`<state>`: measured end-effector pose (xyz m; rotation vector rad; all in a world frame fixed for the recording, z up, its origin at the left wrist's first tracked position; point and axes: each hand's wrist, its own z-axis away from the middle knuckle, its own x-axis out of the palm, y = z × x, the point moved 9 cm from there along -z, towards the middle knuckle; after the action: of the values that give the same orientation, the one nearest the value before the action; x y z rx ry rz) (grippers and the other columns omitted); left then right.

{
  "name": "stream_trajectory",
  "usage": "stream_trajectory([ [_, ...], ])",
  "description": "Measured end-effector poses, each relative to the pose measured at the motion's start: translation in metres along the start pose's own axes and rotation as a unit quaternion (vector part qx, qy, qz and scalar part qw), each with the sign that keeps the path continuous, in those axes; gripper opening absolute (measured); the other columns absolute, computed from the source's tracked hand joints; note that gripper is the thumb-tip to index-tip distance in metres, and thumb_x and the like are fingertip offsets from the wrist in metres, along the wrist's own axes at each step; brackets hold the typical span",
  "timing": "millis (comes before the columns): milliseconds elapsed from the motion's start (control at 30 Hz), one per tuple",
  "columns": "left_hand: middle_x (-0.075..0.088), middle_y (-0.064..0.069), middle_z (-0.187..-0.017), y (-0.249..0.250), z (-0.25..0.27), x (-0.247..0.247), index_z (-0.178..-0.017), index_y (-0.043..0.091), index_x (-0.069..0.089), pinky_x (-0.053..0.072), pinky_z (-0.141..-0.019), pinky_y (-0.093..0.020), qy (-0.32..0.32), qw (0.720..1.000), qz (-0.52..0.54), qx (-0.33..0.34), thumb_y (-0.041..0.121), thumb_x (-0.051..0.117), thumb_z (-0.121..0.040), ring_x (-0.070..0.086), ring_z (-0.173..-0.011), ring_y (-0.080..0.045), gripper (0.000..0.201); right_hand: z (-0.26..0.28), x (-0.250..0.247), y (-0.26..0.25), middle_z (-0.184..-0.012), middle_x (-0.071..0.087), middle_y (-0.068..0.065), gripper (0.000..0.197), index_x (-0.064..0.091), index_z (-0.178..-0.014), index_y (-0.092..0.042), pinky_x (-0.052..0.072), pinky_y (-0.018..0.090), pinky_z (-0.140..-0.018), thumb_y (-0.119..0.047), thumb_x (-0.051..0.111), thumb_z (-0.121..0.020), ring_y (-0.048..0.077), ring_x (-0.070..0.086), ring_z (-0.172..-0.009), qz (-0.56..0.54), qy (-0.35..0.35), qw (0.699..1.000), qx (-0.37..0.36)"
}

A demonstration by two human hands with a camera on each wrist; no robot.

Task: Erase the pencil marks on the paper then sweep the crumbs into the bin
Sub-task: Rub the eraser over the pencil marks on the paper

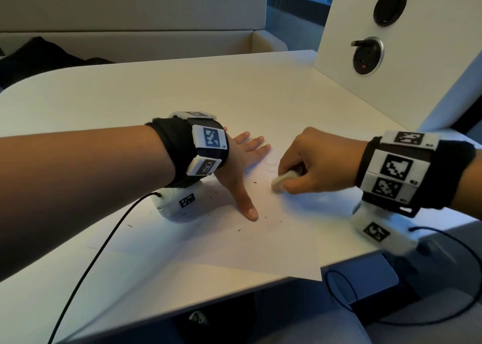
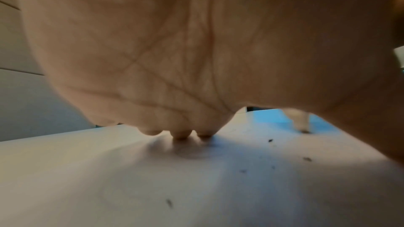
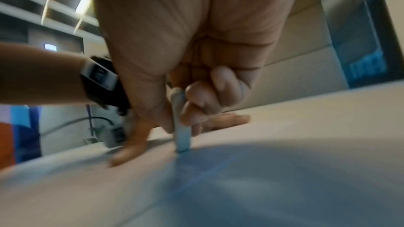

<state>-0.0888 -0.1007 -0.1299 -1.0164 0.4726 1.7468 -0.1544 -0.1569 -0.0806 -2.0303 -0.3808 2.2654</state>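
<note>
A white sheet of paper [image 1: 260, 244] lies on the white table [image 1: 130, 95], one corner hanging over the near edge. My left hand [image 1: 243, 161] presses flat on the paper with straight, spread fingers and the thumb pointing toward me. My right hand [image 1: 310, 166] pinches a white eraser [image 1: 281, 180], whose tip touches the paper. The eraser [image 3: 180, 127] stands on end between thumb and fingers in the right wrist view. Faint pencil loops [image 1: 271, 162] show just beyond the eraser. Dark eraser crumbs [image 1: 240, 230] lie scattered on the paper, and crumbs [image 2: 307, 159] show under my left palm [image 2: 196, 49].
A white upright panel [image 1: 391, 43] with round sockets stands at the table's back right. A black cable [image 1: 104, 244] runs from my left wrist across the table to the near edge. Another cable [image 1: 391, 317] loops below the table at the right. No bin is in view.
</note>
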Motion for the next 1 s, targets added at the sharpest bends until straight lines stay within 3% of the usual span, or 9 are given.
stream_trajectory([
  [100,-0.033,0.007,-0.156,-0.002,-0.002,0.001,-0.147,0.028,-0.03,-0.009,-0.117,-0.056,-0.005,1.0,-0.002,-0.001,0.082,0.067,-0.053,-0.028,-0.144,-0.018,0.146,0.001,0.004,-0.004,-0.06,0.067,0.004,0.036,0.075,-0.074,-0.014,0.045,0.026,-0.053,-0.048,0.063,-0.076,0.008,0.049,-0.05,-0.01,-0.026,1.0,0.0],
  [200,-0.032,0.008,-0.157,0.0,-0.002,0.002,-0.148,0.028,-0.03,-0.009,-0.117,-0.056,-0.004,1.0,-0.006,0.004,0.082,0.067,-0.055,-0.028,-0.144,-0.017,0.144,-0.003,-0.016,0.027,-0.06,0.066,0.002,0.035,0.076,-0.074,-0.014,0.045,0.028,-0.055,-0.047,0.065,-0.075,0.009,0.049,-0.051,0.012,0.019,0.998,0.056],
  [367,-0.034,0.007,-0.156,-0.001,-0.003,0.001,-0.147,0.029,-0.032,-0.009,-0.116,-0.057,-0.005,1.0,-0.011,0.007,0.082,0.068,-0.054,-0.029,-0.144,-0.018,0.146,0.007,-0.001,0.005,-0.06,0.065,0.004,0.039,0.074,-0.074,-0.014,0.043,0.027,-0.053,-0.049,0.059,-0.075,0.008,0.045,-0.049,-0.013,-0.016,1.0,0.017],
  [433,-0.034,0.007,-0.156,-0.001,-0.004,0.001,-0.146,0.03,-0.032,-0.009,-0.116,-0.057,-0.005,1.0,-0.017,0.01,0.082,0.068,-0.053,-0.03,-0.143,-0.019,0.146,0.008,-0.003,0.004,-0.067,0.069,-0.003,0.041,0.076,-0.084,-0.02,0.047,0.026,-0.061,-0.053,0.054,-0.072,0.007,0.052,-0.056,-0.024,-0.022,0.999,0.024],
  [567,-0.031,0.009,-0.157,-0.001,-0.001,-0.002,-0.148,0.034,-0.028,-0.009,-0.116,-0.059,0.0,0.999,-0.033,0.022,0.079,0.073,-0.051,-0.033,-0.142,-0.02,0.147,0.007,-0.024,0.02,-0.088,0.071,-0.011,0.03,0.071,-0.103,-0.022,0.05,0.028,-0.081,-0.044,0.058,-0.086,0.008,0.062,-0.081,-0.027,0.029,0.998,0.05],
  [667,-0.026,0.008,-0.159,-0.011,0.006,-0.011,-0.15,0.025,-0.026,-0.008,-0.117,-0.055,0.017,0.999,-0.037,-0.003,0.078,0.073,-0.053,-0.028,-0.144,-0.02,0.148,0.015,-0.012,0.025,-0.083,0.066,-0.01,0.035,0.067,-0.104,-0.02,0.044,0.024,-0.069,-0.047,0.051,-0.089,0.003,0.054,-0.071,0.022,-0.021,0.996,0.08],
  [800,-0.002,-0.001,-0.164,-0.028,0.019,-0.029,-0.156,0.014,-0.002,0.0,-0.12,-0.051,0.062,0.995,-0.054,-0.057,0.082,0.058,-0.066,-0.009,-0.15,-0.022,0.128,0.031,-0.001,0.015,-0.083,0.065,0.0,0.031,0.064,-0.094,-0.015,0.044,0.031,-0.066,-0.042,0.047,-0.094,0.015,0.054,-0.068,0.042,-0.049,0.993,0.097],
  [900,0.015,-0.002,-0.162,-0.031,0.021,-0.021,-0.155,0.014,0.014,0.006,-0.12,-0.05,0.041,0.995,-0.046,-0.073,0.087,0.051,-0.066,0.001,-0.15,-0.022,0.121,0.038,0.002,0.006,-0.077,0.066,0.006,0.037,0.064,-0.085,-0.01,0.042,0.032,-0.06,-0.041,0.048,-0.094,0.016,0.049,-0.06,0.017,-0.041,0.991,0.123],
  [1000,0.016,0.0,-0.162,-0.021,0.02,-0.008,-0.154,0.017,0.016,0.009,-0.119,-0.051,0.022,0.998,-0.033,-0.052,0.086,0.055,-0.063,0.006,-0.149,-0.022,0.121,0.043,0.006,-0.006,-0.076,0.069,0.004,0.04,0.065,-0.081,-0.011,0.051,0.037,-0.065,-0.047,0.052,-0.091,0.021,0.06,-0.065,-0.021,-0.064,0.989,0.135],
])
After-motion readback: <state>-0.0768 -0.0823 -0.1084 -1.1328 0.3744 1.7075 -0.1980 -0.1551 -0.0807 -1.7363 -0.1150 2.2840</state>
